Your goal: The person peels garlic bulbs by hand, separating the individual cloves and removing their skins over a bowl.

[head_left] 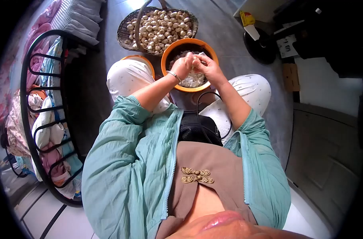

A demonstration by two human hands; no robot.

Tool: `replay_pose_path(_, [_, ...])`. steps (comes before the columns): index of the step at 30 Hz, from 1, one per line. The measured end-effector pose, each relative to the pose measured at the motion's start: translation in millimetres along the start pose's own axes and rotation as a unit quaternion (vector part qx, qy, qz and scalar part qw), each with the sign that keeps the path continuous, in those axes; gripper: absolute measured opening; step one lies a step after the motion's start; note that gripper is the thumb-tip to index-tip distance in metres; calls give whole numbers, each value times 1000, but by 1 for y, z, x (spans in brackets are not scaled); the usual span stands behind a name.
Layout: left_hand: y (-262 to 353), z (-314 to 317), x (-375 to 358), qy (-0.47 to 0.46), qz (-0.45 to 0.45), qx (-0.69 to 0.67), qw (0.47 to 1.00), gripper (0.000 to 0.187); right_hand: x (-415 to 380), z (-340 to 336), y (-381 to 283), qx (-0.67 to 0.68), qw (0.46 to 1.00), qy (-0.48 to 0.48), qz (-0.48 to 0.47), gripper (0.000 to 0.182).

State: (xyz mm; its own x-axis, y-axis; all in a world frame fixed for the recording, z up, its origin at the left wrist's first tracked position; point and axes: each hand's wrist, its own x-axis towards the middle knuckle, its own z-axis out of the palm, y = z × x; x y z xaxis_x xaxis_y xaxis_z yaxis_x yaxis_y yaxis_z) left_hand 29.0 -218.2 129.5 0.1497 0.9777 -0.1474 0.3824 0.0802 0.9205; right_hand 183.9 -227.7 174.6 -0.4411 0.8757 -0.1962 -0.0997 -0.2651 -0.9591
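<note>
Above the pale pieces in the orange bowl, the left hand and right hand meet, fingers curled, whatever they grip too small to tell.

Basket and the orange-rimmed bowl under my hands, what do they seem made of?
The basket looks like dull brown wicker, judging by its woven wall, though plastic strips could pass for it. The bowl is probably smooth plastic, from its even, bright orange rim; painted metal can't be ruled out.
</note>
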Motion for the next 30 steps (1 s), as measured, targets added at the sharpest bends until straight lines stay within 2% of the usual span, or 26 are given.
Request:
replay_pose_path(1, [-3,3,1,-1,0,-3,1000,42,-1,1,1,-2,1000,1,2,43])
replay_pose_path(3, [-2,4,3,48,16,-94,994,54,1,2,1,55,998,5,5,44])
replay_pose_path(4, [3,2,2,12,-97,-216,972,49,2,1,0,70,998,-3,10,45])
replay_pose_path(5, [7,-1,4,13,-97,-217,971,49,4,2,0,68,998,-4,11,45])
replay_pose_path(7, [15,-6,5,-22,-185,-358,915,43,10,2,7,139,990,-16,-9,45])
replay_pose_path(8, [19,-9,6,-27,-220,-374,901,40,13,1,9,138,990,-19,-7,45])
replay_pose_path(10, [4,-10,13,-24,-220,-338,915,39,18,-3,12,178,984,-19,20,43])
replay_pose_path(13, [-30,-10,30,-51,-211,-256,942,35,26,-8,18,152,988,13,27,42])
replay_pose_path(14, [-45,-8,39,-18,-171,-116,978,39,28,-10,19,151,988,14,28,42])
replay_pose_path(15, [-43,-10,41,16,-128,27,991,44,30,-14,21,99,994,15,39,43])
replay_pose_path(17, [-38,-15,45,13,-166,-67,984,55,34,-19,27,45,998,15,50,44])
replay_pose_path(18, [-42,-19,52,-67,-156,-112,979,60,37,-20,34,10,999,34,24,43])
replay_pose_path(19, [-31,-22,49,-66,-156,-112,979,60,39,-21,37,-27,998,52,-2,43])
replay_pose_path(21, [-9,-23,40,-166,-189,-147,957,64,42,-21,39,-35,998,57,-7,41])
replay_pose_path(22, [-2,-19,34,-149,-171,-105,968,69,42,-20,40,-42,997,62,-14,40])
replay_pose_path(25, [4,-15,26,-98,-110,14,989,59,40,-19,39,13,999,35,-2,38])
replay_pose_path(26, [-7,-13,27,-97,-111,14,989,59,39,-19,38,13,999,34,-1,38])
replay_pose_path(27, [-29,-7,33,-9,55,95,994,54,37,-17,32,21,1000,23,-1,38])
replay_pose_path(28, [-35,-6,34,78,219,171,957,50,34,-16,29,27,1000,13,-2,38])
replay_pose_path(30, [-36,-6,37,95,212,221,947,46,31,-13,26,47,999,7,-1,38])
